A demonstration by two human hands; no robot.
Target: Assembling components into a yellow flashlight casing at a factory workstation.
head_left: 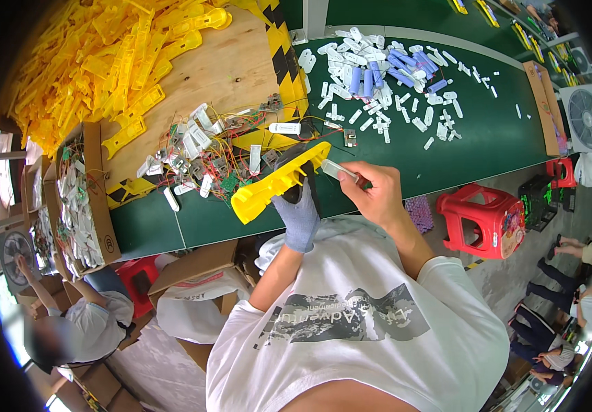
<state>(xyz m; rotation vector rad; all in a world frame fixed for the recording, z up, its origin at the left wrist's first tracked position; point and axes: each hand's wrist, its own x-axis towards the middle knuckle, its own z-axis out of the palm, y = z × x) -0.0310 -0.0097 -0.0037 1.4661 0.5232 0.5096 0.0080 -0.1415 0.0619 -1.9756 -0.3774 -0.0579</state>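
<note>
My left hand [300, 218], in a grey glove with a dark palm, grips a long yellow plastic shell [268, 189] above the table's front edge. Ribs and pegs stick out along the side of the shell turned toward me. In the bare fingers of my right hand [378, 194] is a small whitish plastic piece [338, 169], pinched at the shell's right end. Whether the piece touches the shell I cannot tell. Just beyond my left hand lie white modules [196, 137] with red, yellow and green wires and small circuit boards, in a tangled heap.
Yellow shells [124, 62] pile up on a wooden board at the back left. White plastic parts [357, 58] and purple cylinders [368, 81] are strewn over the green table [478, 147]. Red stools [481, 220] stand at right. A co-worker [97, 319] sits at lower left beside cardboard boxes.
</note>
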